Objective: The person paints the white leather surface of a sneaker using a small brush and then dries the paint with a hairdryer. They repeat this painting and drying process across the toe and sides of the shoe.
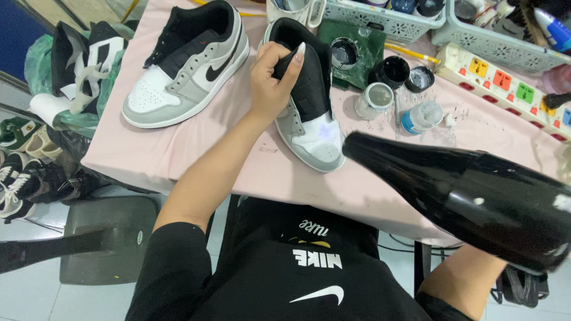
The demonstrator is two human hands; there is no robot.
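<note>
Head view: left hand grips sneaker near table edge.

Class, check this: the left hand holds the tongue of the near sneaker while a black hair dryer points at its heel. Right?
Not quite. The head view shows the hair dryer pointing at the white toe of the sneaker, not its heel. The rest stands: the left hand holds the tongue.

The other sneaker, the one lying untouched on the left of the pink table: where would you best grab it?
Probably at the black collar of the untouched sneaker, from above. Its opening faces up and gapes, so fingers can hook inside while the thumb presses the heel; the white toe is broad and smooth.
</note>
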